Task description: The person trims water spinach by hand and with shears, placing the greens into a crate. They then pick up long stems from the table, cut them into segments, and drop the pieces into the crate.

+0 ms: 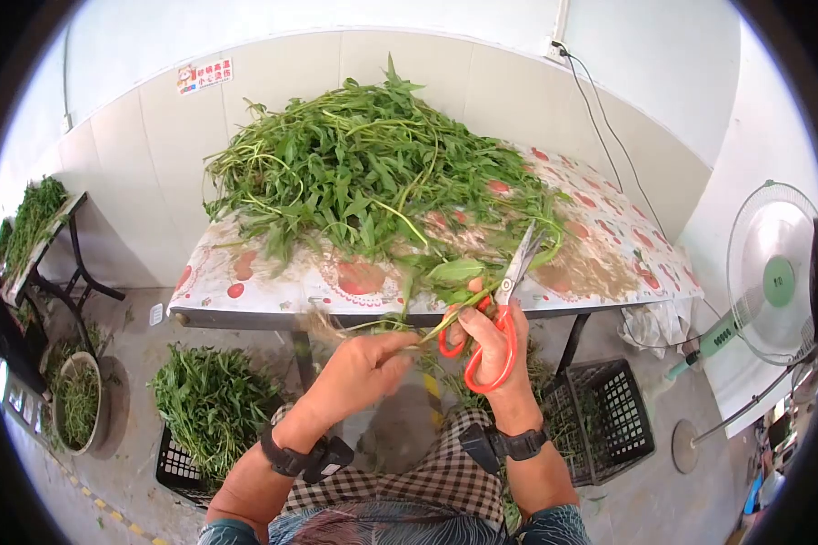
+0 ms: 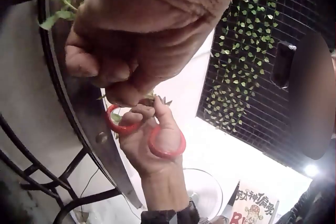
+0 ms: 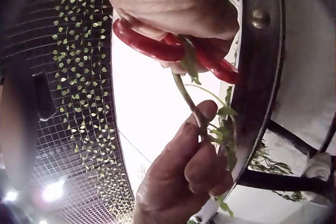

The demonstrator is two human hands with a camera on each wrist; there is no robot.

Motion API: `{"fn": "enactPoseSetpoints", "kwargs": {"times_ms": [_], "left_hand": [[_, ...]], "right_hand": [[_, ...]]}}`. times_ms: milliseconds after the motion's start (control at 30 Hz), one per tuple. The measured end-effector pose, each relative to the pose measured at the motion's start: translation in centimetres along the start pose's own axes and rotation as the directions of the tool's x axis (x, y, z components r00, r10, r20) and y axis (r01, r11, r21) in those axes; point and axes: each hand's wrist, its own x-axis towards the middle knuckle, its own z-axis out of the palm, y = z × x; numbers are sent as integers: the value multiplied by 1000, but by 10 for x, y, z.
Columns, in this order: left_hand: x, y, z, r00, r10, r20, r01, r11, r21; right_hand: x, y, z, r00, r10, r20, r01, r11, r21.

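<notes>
Head view: the right hand [image 1: 489, 340] curls round red-handled metal scissors [image 1: 510, 284]; trimming appears in hand. Left wrist view: the left hand [image 2: 142, 29] has curled fingers. Right wrist view: these pinch a slender green stem [image 3: 185, 95] between both hands; next, steady it for cutting.

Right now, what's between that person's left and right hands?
A green plant stem, pinched by the left hand, runs across to the right hand, which holds red-handled scissors; the right wrist view shows it.

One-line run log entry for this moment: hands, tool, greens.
left hand: pinching stem | right hand: holding red-handled scissors | stem: runs between hands | leafy pile: on table
</notes>
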Motion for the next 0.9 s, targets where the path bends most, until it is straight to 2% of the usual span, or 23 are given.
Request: {"fn": "enactPoseSetpoints", "kwargs": {"times_ms": [67,167,233,267,333,400,433,467,500,533,600,633,700,767,833,900], "left_hand": [[-3,2,2,999,30,-15,-29,997,76],[-8,-2,7,999,43,8,-43,997,57],[-11,4,4,999,-49,-6,47,985,-167],[-13,5,3,995,-101,0,97,956,-278],[-13,-2,6,981,-21,-193,-35,959,-281],[-12,-10,11,934,163,-319,-190,980,-57],[-9,-14,12,884,340,-322,-301,939,164],[-7,-18,13,814,509,-280,-394,838,378],[-6,-25,17,830,511,-223,-409,830,380],[-11,-25,19,913,367,-180,-319,914,251],[-17,-21,21,996,88,-35,-88,996,7],[-17,-21,23,995,94,-31,-94,996,6],[-18,-20,25,999,-1,-52,-7,988,-152],[-17,-23,27,996,-67,-66,40,939,-342],[-15,-35,29,992,-105,-68,52,838,-544],[-13,-45,30,996,-58,-74,0,788,-615]], "right_hand": [[-2,-5,-2,1000,9,11,-9,1000,-16],[-1,-4,-6,1000,13,25,-12,999,-44],[0,0,-12,998,43,44,-41,998,-41],[-1,0,-13,997,41,63,-35,995,-97],[-4,3,-15,993,71,97,-50,977,-206],[-11,0,-8,992,98,75,-85,984,-155],[-12,-2,-5,993,100,68,-92,990,-105],[-12,-3,-1,993,98,60,-95,994,-53],[-10,-4,-1,996,83,34,-82,996,-43],[-5,0,-8,996,43,79,-33,991,-130],[-1,4,-12,995,56,78,-42,984,-171],[-1,7,-11,996,57,65,-47,988,-145],[0,15,-10,997,60,49,-55,994,-98],[-4,18,-16,979,157,130,-134,976,-170],[-12,24,-24,946,231,228,-187,962,-200],[-29,21,-26,920,286,268,-221,943,-249]]}}
